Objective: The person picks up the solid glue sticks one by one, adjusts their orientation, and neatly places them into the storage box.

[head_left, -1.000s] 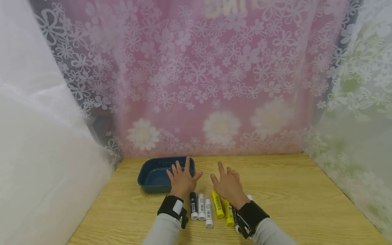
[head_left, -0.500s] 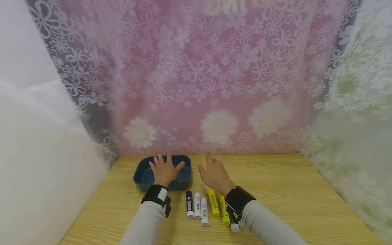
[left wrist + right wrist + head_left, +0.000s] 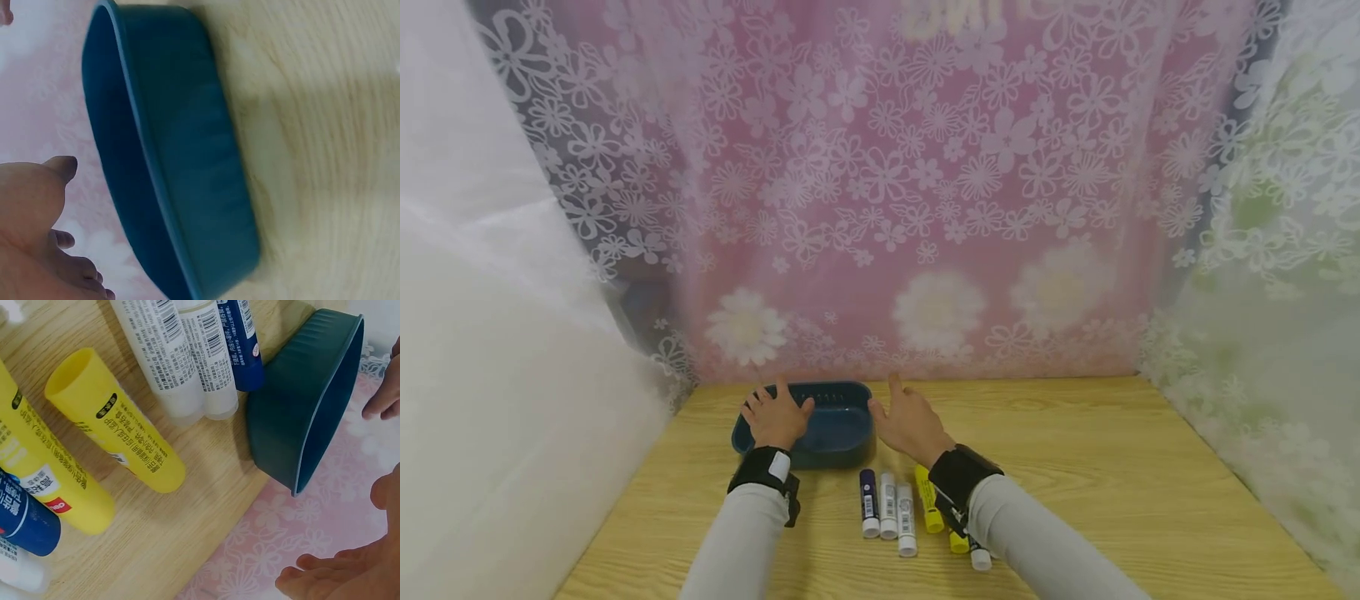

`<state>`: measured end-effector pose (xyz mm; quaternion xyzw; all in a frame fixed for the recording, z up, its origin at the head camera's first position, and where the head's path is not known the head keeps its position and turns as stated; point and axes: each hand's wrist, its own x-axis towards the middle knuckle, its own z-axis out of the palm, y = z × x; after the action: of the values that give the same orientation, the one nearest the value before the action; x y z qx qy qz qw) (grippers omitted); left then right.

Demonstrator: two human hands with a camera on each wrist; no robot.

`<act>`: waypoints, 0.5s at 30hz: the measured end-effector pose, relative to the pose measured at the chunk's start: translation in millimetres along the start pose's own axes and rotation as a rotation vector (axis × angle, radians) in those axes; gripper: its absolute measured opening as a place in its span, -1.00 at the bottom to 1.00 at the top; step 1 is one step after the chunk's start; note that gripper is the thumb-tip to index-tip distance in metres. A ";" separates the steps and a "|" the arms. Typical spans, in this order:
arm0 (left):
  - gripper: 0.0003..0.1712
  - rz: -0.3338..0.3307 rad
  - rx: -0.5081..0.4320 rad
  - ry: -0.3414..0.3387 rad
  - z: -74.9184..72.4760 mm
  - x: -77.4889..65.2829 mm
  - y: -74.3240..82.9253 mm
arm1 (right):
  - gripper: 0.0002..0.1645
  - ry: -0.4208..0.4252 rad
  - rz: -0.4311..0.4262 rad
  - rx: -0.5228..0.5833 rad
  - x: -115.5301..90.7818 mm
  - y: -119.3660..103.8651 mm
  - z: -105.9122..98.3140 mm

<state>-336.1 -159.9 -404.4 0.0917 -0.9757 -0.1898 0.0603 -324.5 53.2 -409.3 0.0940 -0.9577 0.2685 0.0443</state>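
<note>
A dark teal plastic basin (image 3: pixel 838 457) stands on the table towards the back left. My left hand (image 3: pixel 777 417), fingers spread, hovers over its left end. My right hand (image 3: pixel 912 423) is beside the basin's right end, thumb tip right at the rim in the head view and forefinger pointing forward. Both hands hold nothing. In the left wrist view the basin's wall (image 3: pixel 181 131) shows, with the left thumb (image 3: pixel 62 167) apart from it. Nearer me lie several glue sticks: a dark blue one (image 3: pixel 868 504), white ones (image 3: pixel 906 521) and yellow ones (image 3: pixel 119 422).
Below my right wrist, another blue glue stick (image 3: pixel 28 515) and white ends lie partly hidden in the head view. The wood-grain table (image 3: pixel 1075 467) reaches back to a pink flowered curtain (image 3: pixel 880 208). White sheeting (image 3: pixel 512 333) hangs at the left.
Both hands have moved left. The left one went from the basin's right part to its left end, and the right one came in close to the basin's right end.
</note>
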 end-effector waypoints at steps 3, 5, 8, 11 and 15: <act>-0.11 -0.028 -0.031 0.006 2.4 1.4 -6.7 | -0.14 -0.009 0.004 0.015 1.3 -3.4 0.4; -0.10 -0.055 -0.050 0.008 3.8 3.1 -10.7 | -0.15 -0.015 0.007 0.023 1.1 -5.2 1.5; -0.11 -0.106 -0.082 -0.001 4.5 5.7 -17.1 | -0.18 -0.010 -0.009 0.033 0.1 -7.5 4.5; -0.15 -0.152 -0.094 -0.008 2.8 6.5 -23.5 | -0.22 0.001 -0.034 0.038 -1.2 -8.8 8.7; -0.17 -0.169 -0.116 -0.031 -0.5 3.6 -31.0 | -0.23 0.010 -0.055 0.030 -3.1 -8.6 16.1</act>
<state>-334.7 -189.0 -415.5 0.1670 -0.9526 -0.2519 0.0344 -320.3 38.1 -419.0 0.1195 -0.9503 0.2821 0.0547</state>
